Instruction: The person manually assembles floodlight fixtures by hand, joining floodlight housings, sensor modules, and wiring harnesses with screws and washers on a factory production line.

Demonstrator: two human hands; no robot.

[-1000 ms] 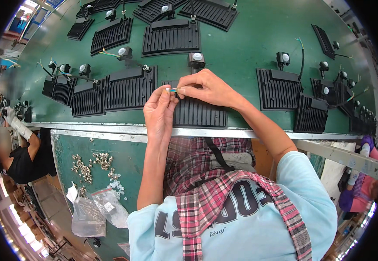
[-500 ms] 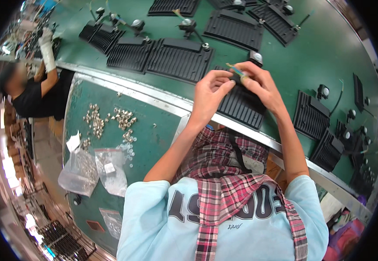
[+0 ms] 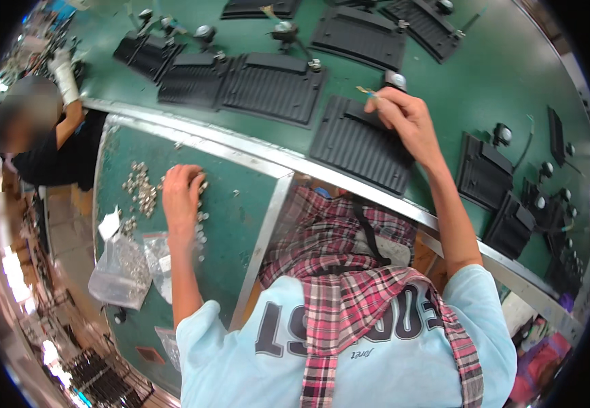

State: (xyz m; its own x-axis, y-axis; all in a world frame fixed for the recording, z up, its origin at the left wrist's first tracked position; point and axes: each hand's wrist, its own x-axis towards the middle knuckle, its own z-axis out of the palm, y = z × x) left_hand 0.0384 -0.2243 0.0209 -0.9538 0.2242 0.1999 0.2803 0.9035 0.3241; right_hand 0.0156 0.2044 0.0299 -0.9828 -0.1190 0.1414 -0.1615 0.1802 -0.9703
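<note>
My right hand (image 3: 405, 122) pinches a cable's bare-ended wires (image 3: 370, 93) above a black ribbed lamp housing (image 3: 363, 149). That housing lies flat at the table's near edge, its far right part covered by my hand. A small black part with a pale round dome (image 3: 395, 81) shows just beyond my fingers. Over on the left side table, my left hand (image 3: 181, 194) reaches down onto small metal fittings. Its fingers are curled together with the tips hidden, so what they hold cannot be made out. More shiny metal fittings (image 3: 143, 189) lie loosely beside it.
Similar black housings with cables (image 3: 274, 88) lie across the green table, with others (image 3: 485, 173) to the right. Clear plastic bags (image 3: 124, 272) and white washers (image 3: 201, 238) are on the side table. A metal edge strip (image 3: 240, 151) divides the tables. Another person (image 3: 57, 146) works at far left.
My left hand has left the wires and moved left and nearer, onto the metal fittings. My right hand stays at the cable end, and more of the housing now shows.
</note>
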